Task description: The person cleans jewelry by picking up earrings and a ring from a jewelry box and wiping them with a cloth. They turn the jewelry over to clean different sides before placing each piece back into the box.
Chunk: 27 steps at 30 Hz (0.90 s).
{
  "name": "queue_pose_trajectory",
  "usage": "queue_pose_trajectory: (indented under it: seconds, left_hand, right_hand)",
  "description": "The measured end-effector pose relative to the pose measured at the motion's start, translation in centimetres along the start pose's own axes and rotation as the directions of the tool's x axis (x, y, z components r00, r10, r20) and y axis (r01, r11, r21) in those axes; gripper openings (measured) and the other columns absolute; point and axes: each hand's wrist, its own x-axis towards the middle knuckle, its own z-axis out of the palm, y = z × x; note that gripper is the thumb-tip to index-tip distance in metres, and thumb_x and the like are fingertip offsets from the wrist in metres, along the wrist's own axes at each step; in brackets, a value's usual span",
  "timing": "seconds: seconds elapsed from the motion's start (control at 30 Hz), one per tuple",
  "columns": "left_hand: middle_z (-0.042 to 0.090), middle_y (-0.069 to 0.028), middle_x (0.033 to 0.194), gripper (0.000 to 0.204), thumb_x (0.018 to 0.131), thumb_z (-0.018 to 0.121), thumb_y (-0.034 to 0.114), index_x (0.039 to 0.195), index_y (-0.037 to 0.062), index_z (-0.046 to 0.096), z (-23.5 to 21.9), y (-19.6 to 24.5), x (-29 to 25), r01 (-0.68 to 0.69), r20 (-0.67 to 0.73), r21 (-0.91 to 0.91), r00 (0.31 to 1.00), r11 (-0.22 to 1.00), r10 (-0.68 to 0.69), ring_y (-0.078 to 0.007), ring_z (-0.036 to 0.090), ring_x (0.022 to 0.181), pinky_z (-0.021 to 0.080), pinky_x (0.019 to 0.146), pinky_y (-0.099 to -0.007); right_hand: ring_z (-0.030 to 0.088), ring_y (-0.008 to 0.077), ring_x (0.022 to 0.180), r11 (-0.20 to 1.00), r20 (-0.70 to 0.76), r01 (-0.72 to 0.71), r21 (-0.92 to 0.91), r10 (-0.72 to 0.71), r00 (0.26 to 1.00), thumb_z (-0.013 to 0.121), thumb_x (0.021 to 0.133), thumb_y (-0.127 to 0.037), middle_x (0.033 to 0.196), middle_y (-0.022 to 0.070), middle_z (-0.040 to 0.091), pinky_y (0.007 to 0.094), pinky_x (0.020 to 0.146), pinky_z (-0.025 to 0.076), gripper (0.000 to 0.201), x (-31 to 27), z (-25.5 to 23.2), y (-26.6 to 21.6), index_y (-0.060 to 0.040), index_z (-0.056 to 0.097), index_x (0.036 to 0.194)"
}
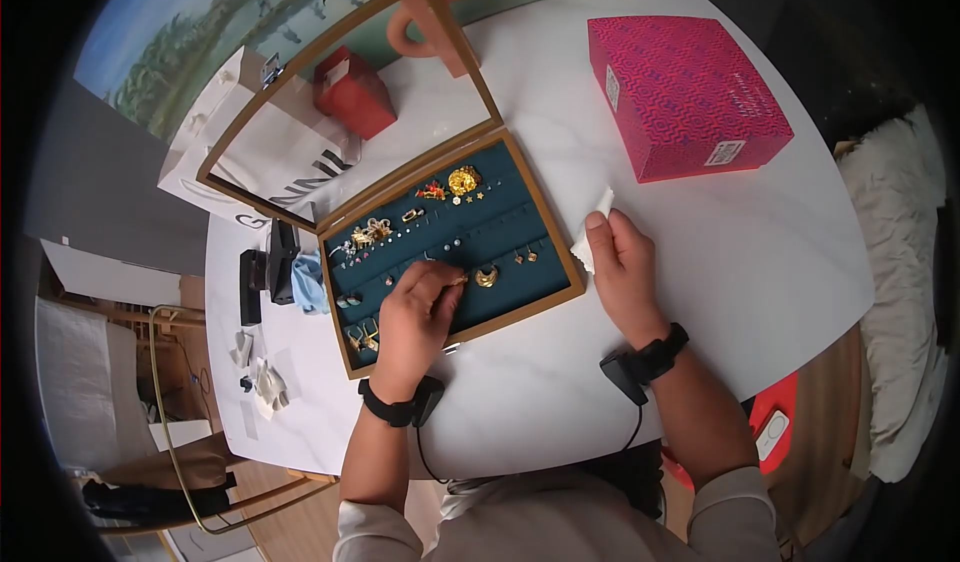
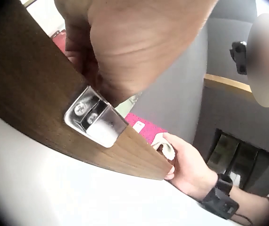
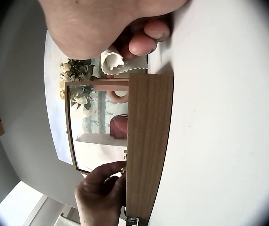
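Observation:
A wooden jewelry box [image 1: 547, 307] lies with its glass lid [image 1: 350, 92] raised and a dark teal lining showing. My left hand [image 1: 412, 312] reaches over its front edge and pinches a small gold earring [image 1: 459, 280] close over the lining. Right of those fingertips sits a gold hoop earring [image 1: 487, 277]. Beside the box's right side, my right hand [image 1: 628, 267] grips a crumpled white cloth [image 1: 606, 205] between thumb and curled fingers. In the left wrist view the box's metal clasp [image 2: 96, 117] shows below the left hand.
Gold brooches [image 1: 463, 180], chains and several earrings fill rows in the box. A pink patterned box [image 1: 690, 97] stands at the back right. Behind the lid are a red box [image 1: 355, 92] and a white paper bag [image 1: 215, 112]. A blue cloth [image 1: 309, 284] and white scraps [image 1: 269, 387] lie left.

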Motion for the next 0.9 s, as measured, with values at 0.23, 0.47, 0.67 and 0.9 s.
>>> queue_pose_trajectory:
  seconds: [0.23,0.47,0.67,0.9]
  left_hand:
    - [0.069,-0.0099,0.098,0.020,0.090,0.072,-0.006,0.109,-0.0010,0.073,-0.7,-0.7,0.6,0.173,0.107,-0.117,0.981,0.978,-0.161,-0.0191,0.069,0.087,0.054,0.079,-0.0289]
    - [0.070,-0.0091,0.099,0.020,0.090,0.072,-0.006,0.110,-0.0012,0.074,-0.9,-0.9,0.8,0.233,0.146,-0.166,0.967,0.958,-0.210,-0.0178,0.069,0.090,0.054,0.082,-0.0274]
    - [0.070,-0.0097,0.101,0.024,0.086,0.072,-0.011,0.107,0.0005,0.074,-1.3,-0.6,0.8,0.123,0.137,-0.158,0.985,0.980,-0.102,-0.0217,0.070,0.092,0.055,0.083,-0.0292]
    - [0.071,-0.0065,0.100,0.023,0.083,0.076,-0.007,0.101,0.0065,0.075,-0.3,0.4,-0.6,-0.103,0.012,0.208,0.995,0.973,0.103,-0.0270,0.073,0.084,0.059,0.070,-0.0336]
  right_hand:
    - [0.039,0.0097,0.054,1.000,-0.008,0.003,-0.003,-0.003,1.000,0.058,0.108,-0.024,0.058,0.0030,0.046,0.0315,0.051,0.036,0.037,0.0,0.1,0.2,-0.0005,0.051,0.080]
    - [0.038,0.0090,0.055,1.000,0.021,-0.029,-0.001,0.029,0.999,0.058,0.108,-0.024,0.059,0.0019,0.045,0.0311,0.051,0.036,0.037,-0.1,-0.1,0.0,-0.0007,0.051,0.080]
    - [0.039,0.0085,0.056,0.998,0.034,-0.068,0.015,0.067,0.997,0.057,0.109,-0.024,0.059,0.0018,0.046,0.0306,0.051,0.036,0.037,0.0,-0.1,0.3,-0.0005,0.052,0.081]
    - [0.040,0.0091,0.054,0.998,0.032,-0.054,0.007,0.054,0.998,0.057,0.109,-0.023,0.059,0.0020,0.047,0.0307,0.051,0.037,0.035,0.0,0.0,0.3,-0.0008,0.053,0.082]
